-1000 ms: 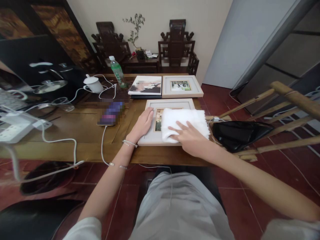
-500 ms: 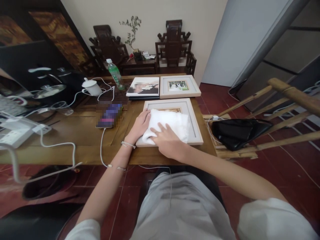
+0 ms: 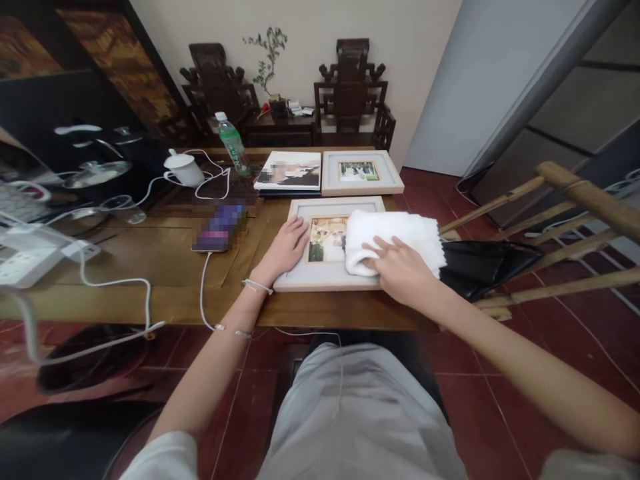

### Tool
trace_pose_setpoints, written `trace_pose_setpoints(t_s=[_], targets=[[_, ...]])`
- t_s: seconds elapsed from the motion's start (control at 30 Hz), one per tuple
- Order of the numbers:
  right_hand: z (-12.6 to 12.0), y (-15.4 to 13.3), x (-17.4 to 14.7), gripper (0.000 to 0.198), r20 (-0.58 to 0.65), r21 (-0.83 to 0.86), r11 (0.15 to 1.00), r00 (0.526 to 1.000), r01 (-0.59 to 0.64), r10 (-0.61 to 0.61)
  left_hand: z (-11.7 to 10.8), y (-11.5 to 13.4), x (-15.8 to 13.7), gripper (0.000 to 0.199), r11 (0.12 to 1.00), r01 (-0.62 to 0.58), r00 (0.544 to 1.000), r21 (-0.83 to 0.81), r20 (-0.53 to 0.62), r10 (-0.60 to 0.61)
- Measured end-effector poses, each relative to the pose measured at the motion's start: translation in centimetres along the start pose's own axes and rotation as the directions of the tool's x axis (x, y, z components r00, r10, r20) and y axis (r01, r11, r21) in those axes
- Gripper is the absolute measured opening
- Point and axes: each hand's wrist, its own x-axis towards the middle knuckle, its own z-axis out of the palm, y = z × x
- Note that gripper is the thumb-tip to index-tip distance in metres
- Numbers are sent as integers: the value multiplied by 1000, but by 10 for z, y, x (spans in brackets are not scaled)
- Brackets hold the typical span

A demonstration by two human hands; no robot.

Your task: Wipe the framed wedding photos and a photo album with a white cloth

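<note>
A pale wooden picture frame [image 3: 325, 275] lies flat near the table's front edge, a photo [image 3: 324, 241] showing in its middle. My left hand [image 3: 290, 245] rests on the frame's left side, fingers extended. A folded white towel [image 3: 415, 233] covers the frame's right part and hangs past its right edge. Pressed on the towel, my right hand [image 3: 405, 270] holds it with bent fingers. The frame's right side is hidden beneath the cloth.
Behind lie a second picture frame [image 3: 390, 179] and a white photo book [image 3: 287, 160]. To the left are a phone [image 3: 220, 227] on a cable, a green bottle [image 3: 234, 147], a white lidded cup [image 3: 184, 170] and a power strip [image 3: 35, 260]. A bamboo chair [image 3: 575, 193] holds a black bag [image 3: 480, 263].
My right hand has slid the towel rightward across the picture frame, uncovering the photo's left part. My left hand stays on the frame's left side.
</note>
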Motion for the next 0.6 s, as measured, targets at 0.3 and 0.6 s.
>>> trace_pose_setpoints(t_s=[0.3,0.6], targets=[[13,39,70,53,-48,9,1000,998,-29,30,-1,-2,-1,49,998,23,1000,-52,-10,-23],[-11,-17,-6,59,124,106,994,992,12,-25,0,1,-2,48,998,20,999,-55,-27,-22]])
